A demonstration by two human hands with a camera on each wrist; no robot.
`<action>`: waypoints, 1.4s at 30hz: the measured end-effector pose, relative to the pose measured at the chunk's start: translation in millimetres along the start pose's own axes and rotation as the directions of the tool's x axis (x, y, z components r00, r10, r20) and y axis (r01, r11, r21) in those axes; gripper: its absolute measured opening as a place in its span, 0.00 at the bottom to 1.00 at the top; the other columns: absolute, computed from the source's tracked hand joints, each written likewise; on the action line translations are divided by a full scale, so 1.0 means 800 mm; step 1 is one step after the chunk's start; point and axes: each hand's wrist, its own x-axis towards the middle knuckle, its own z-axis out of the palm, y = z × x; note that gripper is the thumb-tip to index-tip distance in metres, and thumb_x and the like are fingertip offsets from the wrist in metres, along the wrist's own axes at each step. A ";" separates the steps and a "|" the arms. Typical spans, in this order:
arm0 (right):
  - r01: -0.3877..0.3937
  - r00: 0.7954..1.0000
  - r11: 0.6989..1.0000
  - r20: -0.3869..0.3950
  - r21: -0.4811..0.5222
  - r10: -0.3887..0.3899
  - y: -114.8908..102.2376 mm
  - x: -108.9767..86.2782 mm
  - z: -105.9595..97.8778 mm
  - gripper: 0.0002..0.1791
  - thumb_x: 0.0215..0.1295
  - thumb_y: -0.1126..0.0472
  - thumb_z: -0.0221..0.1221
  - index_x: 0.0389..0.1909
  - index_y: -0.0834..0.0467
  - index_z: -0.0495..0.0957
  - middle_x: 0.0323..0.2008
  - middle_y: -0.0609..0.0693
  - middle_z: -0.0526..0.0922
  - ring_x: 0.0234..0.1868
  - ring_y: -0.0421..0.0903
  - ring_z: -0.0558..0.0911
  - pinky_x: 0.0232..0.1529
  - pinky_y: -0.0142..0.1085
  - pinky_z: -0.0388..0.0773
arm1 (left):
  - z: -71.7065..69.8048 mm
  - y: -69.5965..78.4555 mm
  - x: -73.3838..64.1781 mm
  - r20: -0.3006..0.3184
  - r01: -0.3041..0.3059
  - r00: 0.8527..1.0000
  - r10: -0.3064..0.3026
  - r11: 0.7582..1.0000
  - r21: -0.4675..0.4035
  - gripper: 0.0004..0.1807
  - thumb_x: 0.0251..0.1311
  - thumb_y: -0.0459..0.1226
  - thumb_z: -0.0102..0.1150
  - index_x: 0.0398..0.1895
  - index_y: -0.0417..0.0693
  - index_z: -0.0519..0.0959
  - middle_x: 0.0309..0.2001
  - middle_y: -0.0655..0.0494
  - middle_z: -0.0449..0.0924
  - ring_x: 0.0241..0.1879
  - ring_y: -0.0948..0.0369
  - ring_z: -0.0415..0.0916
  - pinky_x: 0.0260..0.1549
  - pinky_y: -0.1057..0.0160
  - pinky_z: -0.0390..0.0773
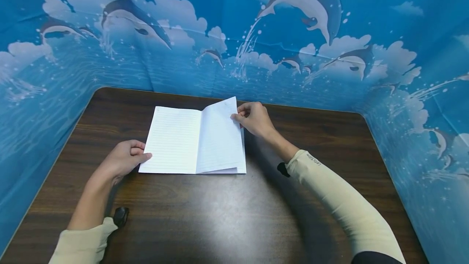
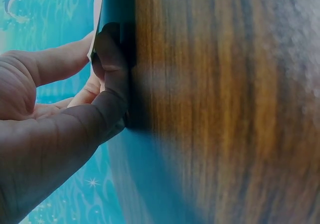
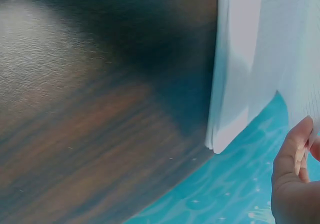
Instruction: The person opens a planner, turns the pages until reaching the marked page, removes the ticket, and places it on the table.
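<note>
An open notebook (image 1: pixel 176 141) with ruled white pages lies on the dark wooden table. My left hand (image 1: pixel 126 159) grips its left edge, thumb on top of the page and fingers underneath; in the left wrist view the left hand (image 2: pixel 75 94) pinches the thin edge just off the wood. At the upper right, my right hand (image 1: pixel 256 120) pinches the outer edge of a single page (image 1: pixel 220 137), which is lifted and bent up from the stack below. The right wrist view shows the right hand (image 3: pixel 297 169) holding that raised page beside the notebook's stacked pages (image 3: pixel 235 84).
The brown table (image 1: pixel 165 223) has rounded far corners. A blue curtain (image 1: pixel 227 31) printed with dolphins and clouds hangs around its back and sides. Light glares on the table in front of the notebook.
</note>
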 end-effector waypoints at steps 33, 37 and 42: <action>-0.058 0.968 0.979 0.250 0.197 0.007 -0.105 0.015 0.028 0.14 0.81 0.62 0.59 0.54 0.69 0.81 0.31 0.57 0.85 0.30 0.48 0.93 0.44 0.38 0.89 | 0.000 0.003 -0.002 0.004 0.009 1.000 -0.009 1.000 0.007 0.32 0.79 0.41 0.60 0.72 0.25 0.64 0.56 0.32 0.81 0.50 0.46 0.76 0.49 0.52 0.76; -0.064 0.952 0.986 0.306 0.154 0.014 -0.118 0.020 0.041 0.15 0.82 0.61 0.58 0.52 0.70 0.82 0.26 0.54 0.84 0.32 0.47 0.93 0.44 0.35 0.89 | -0.001 -0.001 -0.003 0.003 0.006 1.000 -0.006 1.000 0.013 0.33 0.79 0.42 0.60 0.72 0.25 0.63 0.57 0.31 0.81 0.51 0.45 0.76 0.50 0.50 0.75; -0.035 0.950 0.991 0.313 0.126 -0.006 -0.128 0.020 0.060 0.16 0.82 0.59 0.59 0.52 0.69 0.84 0.31 0.57 0.91 0.30 0.47 0.93 0.48 0.36 0.88 | -0.001 -0.001 -0.004 0.015 -0.004 1.000 0.004 1.000 0.008 0.33 0.80 0.41 0.59 0.73 0.25 0.63 0.57 0.32 0.81 0.51 0.47 0.76 0.50 0.51 0.76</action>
